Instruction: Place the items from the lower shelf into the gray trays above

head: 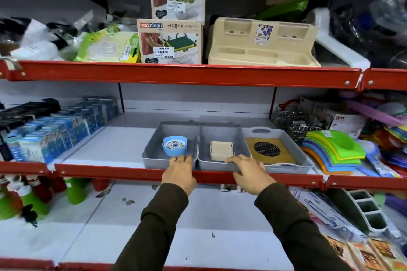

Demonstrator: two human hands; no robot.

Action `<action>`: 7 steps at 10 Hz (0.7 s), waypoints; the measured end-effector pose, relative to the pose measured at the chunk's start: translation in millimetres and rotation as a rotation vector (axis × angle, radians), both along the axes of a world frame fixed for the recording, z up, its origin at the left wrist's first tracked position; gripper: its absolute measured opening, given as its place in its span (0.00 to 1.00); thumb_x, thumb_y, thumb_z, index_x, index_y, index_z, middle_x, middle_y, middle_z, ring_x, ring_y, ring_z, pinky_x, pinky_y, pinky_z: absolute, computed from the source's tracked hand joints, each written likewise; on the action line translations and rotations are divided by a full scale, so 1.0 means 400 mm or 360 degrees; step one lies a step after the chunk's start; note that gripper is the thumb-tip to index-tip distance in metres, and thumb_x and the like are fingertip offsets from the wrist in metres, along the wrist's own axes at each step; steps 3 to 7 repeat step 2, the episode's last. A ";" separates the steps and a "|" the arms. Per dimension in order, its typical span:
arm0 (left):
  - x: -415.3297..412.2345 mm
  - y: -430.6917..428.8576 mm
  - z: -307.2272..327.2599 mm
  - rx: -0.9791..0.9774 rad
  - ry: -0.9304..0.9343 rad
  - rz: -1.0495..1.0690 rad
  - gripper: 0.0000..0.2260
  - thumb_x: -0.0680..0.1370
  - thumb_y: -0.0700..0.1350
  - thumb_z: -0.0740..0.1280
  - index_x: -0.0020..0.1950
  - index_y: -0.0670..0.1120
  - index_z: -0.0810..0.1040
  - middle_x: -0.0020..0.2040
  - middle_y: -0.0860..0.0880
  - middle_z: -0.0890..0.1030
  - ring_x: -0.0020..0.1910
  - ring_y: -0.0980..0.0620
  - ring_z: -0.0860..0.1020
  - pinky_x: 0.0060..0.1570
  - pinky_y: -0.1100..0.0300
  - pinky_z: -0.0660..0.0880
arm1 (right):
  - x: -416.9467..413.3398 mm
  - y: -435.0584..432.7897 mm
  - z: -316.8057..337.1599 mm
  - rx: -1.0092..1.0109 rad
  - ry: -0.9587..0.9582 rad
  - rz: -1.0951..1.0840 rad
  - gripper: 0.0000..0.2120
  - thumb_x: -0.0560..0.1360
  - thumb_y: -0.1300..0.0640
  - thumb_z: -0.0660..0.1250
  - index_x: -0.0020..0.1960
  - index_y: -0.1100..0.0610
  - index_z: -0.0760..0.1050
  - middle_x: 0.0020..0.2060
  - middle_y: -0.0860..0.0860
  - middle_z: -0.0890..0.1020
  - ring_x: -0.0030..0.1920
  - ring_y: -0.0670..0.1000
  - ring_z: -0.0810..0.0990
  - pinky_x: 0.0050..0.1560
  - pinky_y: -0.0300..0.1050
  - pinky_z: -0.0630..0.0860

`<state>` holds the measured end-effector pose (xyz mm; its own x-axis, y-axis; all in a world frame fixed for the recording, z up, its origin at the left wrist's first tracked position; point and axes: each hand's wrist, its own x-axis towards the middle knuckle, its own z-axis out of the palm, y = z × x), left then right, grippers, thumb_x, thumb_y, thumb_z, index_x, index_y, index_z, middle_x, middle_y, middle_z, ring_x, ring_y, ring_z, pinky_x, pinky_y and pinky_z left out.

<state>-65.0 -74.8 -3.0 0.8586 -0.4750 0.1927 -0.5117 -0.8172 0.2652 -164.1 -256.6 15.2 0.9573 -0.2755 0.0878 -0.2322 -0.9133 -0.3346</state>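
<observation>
Gray trays sit side by side on the middle shelf, three in a row: the left tray holds a blue round holder, the middle tray a cream box, the right tray a yellow mat. Each tray already has its item, so the loading looks nearly done, and the lower shelf at 6 o'clock seems bare in the middle.

Both hands rest on the trays' front rims. The left hand lies with fingers loosely spread over the left tray's rim, at 6 o'clock from the holder, holding nothing. The right hand is flat and spread on the middle tray's rim, just at 5 o'clock of the box.

The step appears to be squaring the trays. Press evenly on both rims and slide them straight toward 12 o'clock, keeping walls touching so neither twists nor overhangs the red edge.
</observation>
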 end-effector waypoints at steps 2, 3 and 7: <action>-0.033 0.022 0.063 -0.0156 -0.0239 -0.0186 0.26 0.74 0.40 0.61 0.72 0.51 0.67 0.68 0.48 0.73 0.69 0.45 0.70 0.64 0.50 0.74 | -0.041 0.019 0.059 -0.0240 -0.0446 0.0009 0.26 0.75 0.57 0.59 0.73 0.48 0.64 0.68 0.49 0.72 0.69 0.54 0.69 0.67 0.54 0.67; -0.033 0.022 0.063 -0.0156 -0.0239 -0.0186 0.26 0.74 0.40 0.61 0.72 0.51 0.67 0.68 0.48 0.73 0.69 0.45 0.70 0.64 0.50 0.74 | -0.041 0.019 0.059 -0.0240 -0.0446 0.0009 0.26 0.75 0.57 0.59 0.73 0.48 0.64 0.68 0.49 0.72 0.69 0.54 0.69 0.67 0.54 0.67; -0.033 0.022 0.063 -0.0156 -0.0239 -0.0186 0.26 0.74 0.40 0.61 0.72 0.51 0.67 0.68 0.48 0.73 0.69 0.45 0.70 0.64 0.50 0.74 | -0.041 0.019 0.059 -0.0240 -0.0446 0.0009 0.26 0.75 0.57 0.59 0.73 0.48 0.64 0.68 0.49 0.72 0.69 0.54 0.69 0.67 0.54 0.67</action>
